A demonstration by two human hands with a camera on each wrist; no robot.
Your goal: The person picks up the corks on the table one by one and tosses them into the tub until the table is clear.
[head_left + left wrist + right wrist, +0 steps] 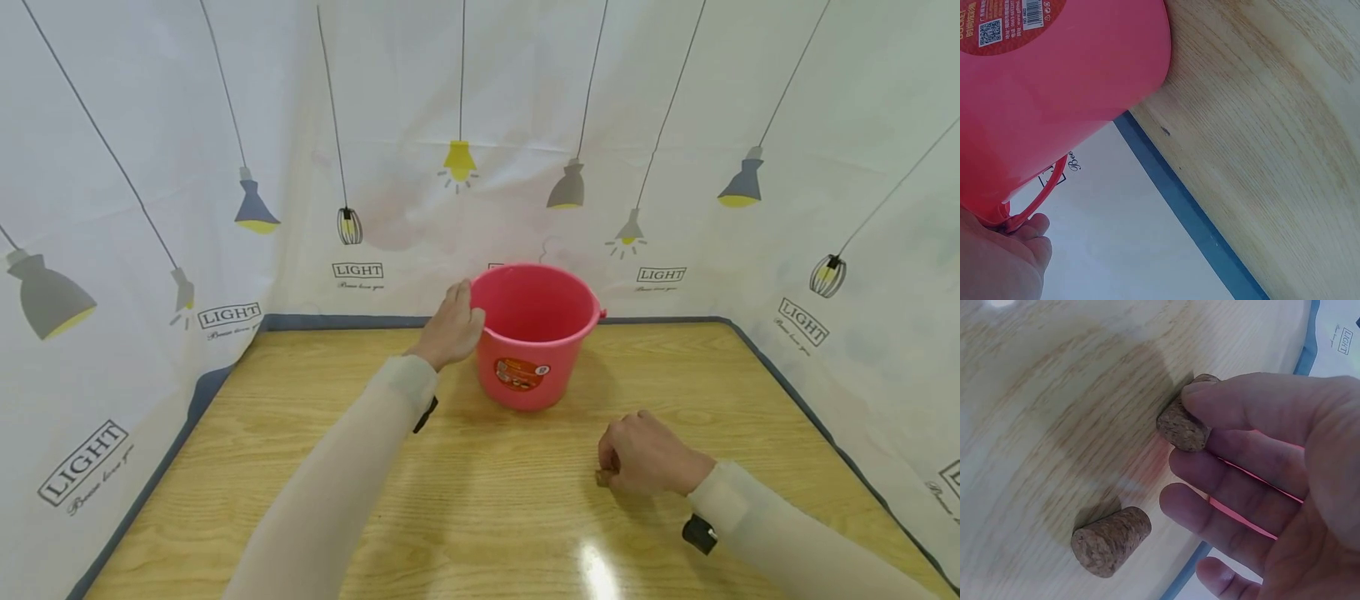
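A pink bucket (pixel 528 367) stands upright on the wooden table, with an orange label on its side. My left hand (pixel 454 327) grips its left rim. The left wrist view shows the fingers (pixel 1038 240) curled beside the bucket's handle (pixel 1044 192). Lower right of the bucket, my right hand (pixel 648 454) is down near the tabletop. In the right wrist view, its thumb and fingers pinch a cork stopper (pixel 1180 428). A second cork stopper (pixel 1110 542) lies on its side on the table, apart from the fingertips.
The wooden table (pixel 300 400) has a white cloth (pixel 405 100) printed with lamps around its back and sides. A dark blue band (pixel 337 322) runs along the foot of the cloth. Light glares off the table's front.
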